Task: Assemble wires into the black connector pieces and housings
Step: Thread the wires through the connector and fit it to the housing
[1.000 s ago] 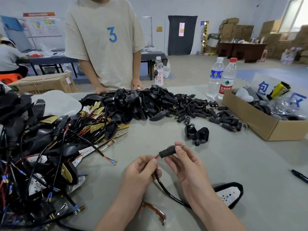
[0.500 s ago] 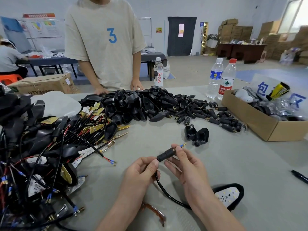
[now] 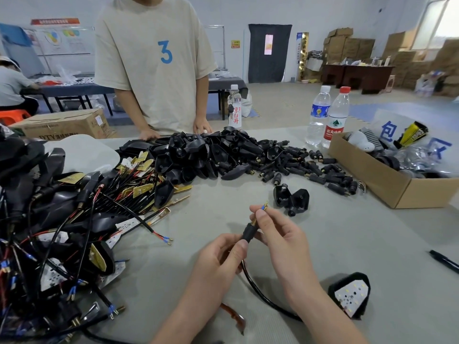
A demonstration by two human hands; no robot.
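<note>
A small black connector piece is threaded on a black cable, with blue-and-gold wire tips sticking out of its top. My left hand pinches the connector's lower end. My right hand pinches the wire just above the connector, below the tips. The cable curves down to a black housing with a white LED board lying on the table at lower right. Two loose black housings lie just beyond my hands.
A pile of black housings and connectors covers the table's middle. A tangle of wired assemblies fills the left. A cardboard box stands at right, two water bottles behind it. A person stands across. A black pen lies right.
The connector has tilted from nearly level to nearly upright and slid down the cable, so more wire shows above it. My right hand's fingers moved up toward the wire tips.
</note>
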